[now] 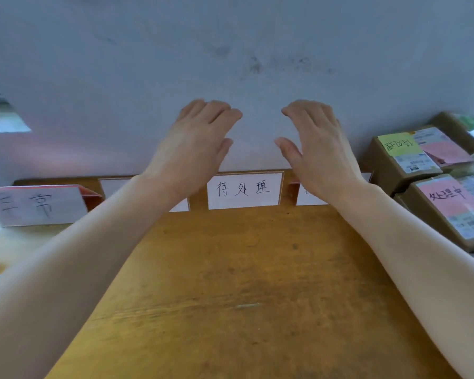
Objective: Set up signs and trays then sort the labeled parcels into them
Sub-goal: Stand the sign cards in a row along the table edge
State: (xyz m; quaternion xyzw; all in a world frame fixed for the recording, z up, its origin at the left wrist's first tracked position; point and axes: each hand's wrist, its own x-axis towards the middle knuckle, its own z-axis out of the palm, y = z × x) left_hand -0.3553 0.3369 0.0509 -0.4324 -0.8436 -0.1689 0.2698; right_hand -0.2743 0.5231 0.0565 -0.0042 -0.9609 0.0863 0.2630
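The left hand point(197, 138) and right hand point(312, 143) hover spread and empty on either side of the middle sign point(244, 190), which stands at the back edge of the table point(230, 283) against the wall point(230, 50), facing the person, probably to head a tray's place. The parcels point(405, 157) sit at right, labels up, ready for sorting.

Worn matt wood table point(244, 283); brown cardboard parcels point(394, 165); glossy signs point(243, 190).

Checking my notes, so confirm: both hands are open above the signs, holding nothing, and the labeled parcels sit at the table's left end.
One error: the head view shows the parcels at the right end of the table. The left hand and right hand are indeed open above the signs, holding nothing.
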